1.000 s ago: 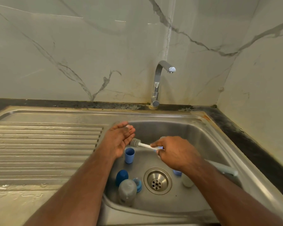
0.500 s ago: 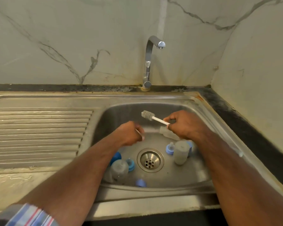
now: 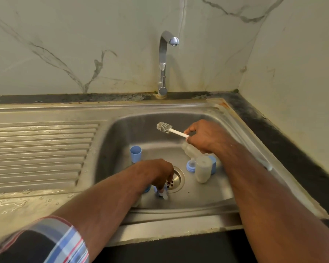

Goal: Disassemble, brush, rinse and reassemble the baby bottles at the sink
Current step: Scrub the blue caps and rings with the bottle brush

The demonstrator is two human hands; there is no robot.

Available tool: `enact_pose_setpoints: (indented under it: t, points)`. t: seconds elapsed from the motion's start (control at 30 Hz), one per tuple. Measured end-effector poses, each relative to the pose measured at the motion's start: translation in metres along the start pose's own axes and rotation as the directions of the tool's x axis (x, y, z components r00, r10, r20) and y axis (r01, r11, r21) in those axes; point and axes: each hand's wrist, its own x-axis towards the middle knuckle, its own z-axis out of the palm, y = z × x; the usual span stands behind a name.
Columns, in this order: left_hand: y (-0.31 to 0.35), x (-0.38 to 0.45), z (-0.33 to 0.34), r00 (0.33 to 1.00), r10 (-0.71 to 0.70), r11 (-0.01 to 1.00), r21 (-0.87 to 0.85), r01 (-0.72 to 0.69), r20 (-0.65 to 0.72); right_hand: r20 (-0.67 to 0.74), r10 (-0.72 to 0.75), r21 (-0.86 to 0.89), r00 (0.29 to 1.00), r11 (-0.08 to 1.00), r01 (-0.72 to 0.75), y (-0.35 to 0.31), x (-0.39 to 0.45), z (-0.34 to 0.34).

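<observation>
My right hand (image 3: pixel 207 136) grips the white handle of a bottle brush (image 3: pixel 164 127), whose grey bristle head points left over the sink basin (image 3: pixel 122 133). Under that hand lies a clear bottle (image 3: pixel 190 150). Another frosted bottle (image 3: pixel 203 170) stands right of the drain (image 3: pixel 176 179), with a blue collar and teat (image 3: pixel 190 166) beside it. My left hand (image 3: pixel 158 172) reaches down at the drain's near left and pinches a small blue piece with a clear teat (image 3: pixel 162 194). A blue cap (image 3: pixel 135 153) stands upright at the basin's left. My left arm hides other parts.
A chrome tap (image 3: pixel 164 59) rises behind the basin against a marble wall, with no water running. A ribbed steel drainboard (image 3: pixel 38 152) stretches to the left, wet along its front. Dark countertop (image 3: pixel 273 141) borders the sink on the right.
My left hand has dropped from mid-basin to the floor beside the drain and taken hold of the small blue piece. The right hand stays raised with the brush. The view has tilted down.
</observation>
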Motion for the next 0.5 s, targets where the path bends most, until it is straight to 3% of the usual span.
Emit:
enact_pose_setpoints:
  t: [0.2,0.33,0.43,0.5]
  points:
    - [-0.002,0.006,0.009,1.000,-0.003,0.995,0.104,0.001,0.012,0.007,0.013,0.008,1.000,1.000,-0.013,0.000,0.001,0.001]
    - [-0.002,0.005,0.009,1.000,0.018,0.997,0.077,-0.018,-0.001,0.006,0.014,0.009,1.000,1.000,-0.014,0.000,0.000,0.001]
    - [-0.008,-0.005,-0.005,0.981,-0.027,0.983,-0.186,-0.009,-0.191,0.009,0.011,0.018,1.000,1.000,-0.011,0.001,-0.001,0.000]
    - [-0.022,-0.017,-0.018,0.940,-0.102,0.911,-0.409,-0.044,-0.326,0.006,0.009,0.030,1.000,1.000,-0.009,0.000,-0.002,-0.002]
